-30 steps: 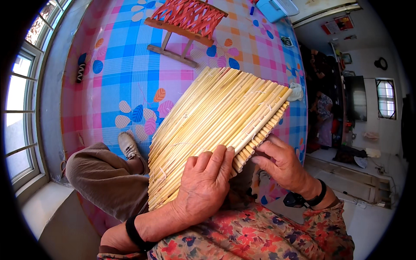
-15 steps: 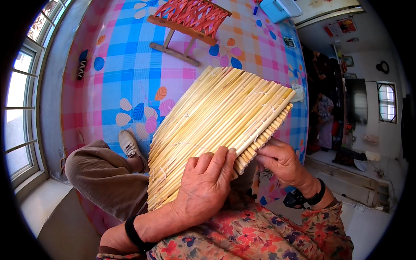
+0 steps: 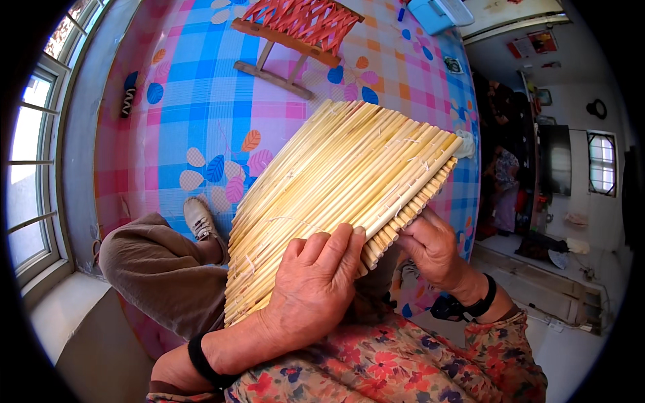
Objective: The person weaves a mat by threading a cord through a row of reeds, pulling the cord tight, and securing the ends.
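A stiff mat of pale yellow plant stalks (image 3: 336, 181), stitched side by side with thin white thread, lies tilted across my lap. It is doubled: a second layer of stalk ends (image 3: 411, 213) shows under its right edge. My left hand (image 3: 312, 282) presses on the top layer near the lower right edge, fingers together and bent over it, its thumb hidden. At the right edge my right hand (image 3: 433, 252) pinches the lower layer, with some fingertips hidden beneath the mat. A loose thread (image 3: 295, 220) curls on the top face.
Ahead on the checked, leaf-printed floor covering (image 3: 195, 101) stands a wooden folding stool (image 3: 295, 40) with a red woven seat. A light blue box (image 3: 433, 15) is at the far right. A barred window (image 3: 33, 148) lines the left; my shoe (image 3: 201, 218) rests beside the mat.
The hands keep their places on the mat. The mat has tilted very slightly, and the whole view has shifted a little.
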`<state>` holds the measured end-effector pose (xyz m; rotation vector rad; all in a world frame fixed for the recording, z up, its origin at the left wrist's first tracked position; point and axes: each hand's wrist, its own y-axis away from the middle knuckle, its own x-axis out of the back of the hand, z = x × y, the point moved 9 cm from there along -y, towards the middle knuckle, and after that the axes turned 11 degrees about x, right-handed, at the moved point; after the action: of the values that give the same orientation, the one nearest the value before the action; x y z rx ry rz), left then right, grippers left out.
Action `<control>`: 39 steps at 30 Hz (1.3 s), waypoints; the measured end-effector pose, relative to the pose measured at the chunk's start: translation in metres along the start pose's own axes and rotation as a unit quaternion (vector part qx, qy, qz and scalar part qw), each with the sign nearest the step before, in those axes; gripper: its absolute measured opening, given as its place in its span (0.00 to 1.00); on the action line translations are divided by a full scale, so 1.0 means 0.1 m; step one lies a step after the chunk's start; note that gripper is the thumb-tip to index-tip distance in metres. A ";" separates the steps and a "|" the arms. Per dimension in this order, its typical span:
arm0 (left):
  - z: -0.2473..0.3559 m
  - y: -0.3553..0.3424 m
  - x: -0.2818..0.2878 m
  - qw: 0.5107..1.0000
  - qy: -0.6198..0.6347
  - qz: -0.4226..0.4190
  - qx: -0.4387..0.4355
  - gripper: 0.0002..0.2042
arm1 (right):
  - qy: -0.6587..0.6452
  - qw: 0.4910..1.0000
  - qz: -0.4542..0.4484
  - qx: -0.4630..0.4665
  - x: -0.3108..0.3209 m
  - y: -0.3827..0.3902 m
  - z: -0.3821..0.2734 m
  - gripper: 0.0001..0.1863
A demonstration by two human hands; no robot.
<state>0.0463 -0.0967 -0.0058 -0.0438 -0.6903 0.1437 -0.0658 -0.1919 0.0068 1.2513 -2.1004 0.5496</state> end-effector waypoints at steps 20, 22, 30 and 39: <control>0.04 0.07 0.08 1.000 0.006 0.026 0.007 0.28 | -0.065 0.996 0.033 -0.052 -0.04 0.04 -0.05 0.09; 0.04 0.09 0.06 1.000 0.014 0.025 0.010 0.28 | -0.054 0.998 0.018 -0.040 -0.02 0.04 -0.08 0.10; 0.02 0.11 0.02 1.000 0.015 0.013 0.005 0.35 | -0.087 0.995 0.006 -0.056 -0.04 0.10 0.02 0.12; 0.02 0.09 0.01 1.000 0.015 0.005 0.005 0.34 | -0.102 0.993 -0.020 -0.063 -0.07 0.06 0.02 0.12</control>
<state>0.0453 -0.0872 -0.0046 -0.0396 -0.6599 0.1560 -0.0689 -0.1859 0.0002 1.3198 -2.2327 0.2752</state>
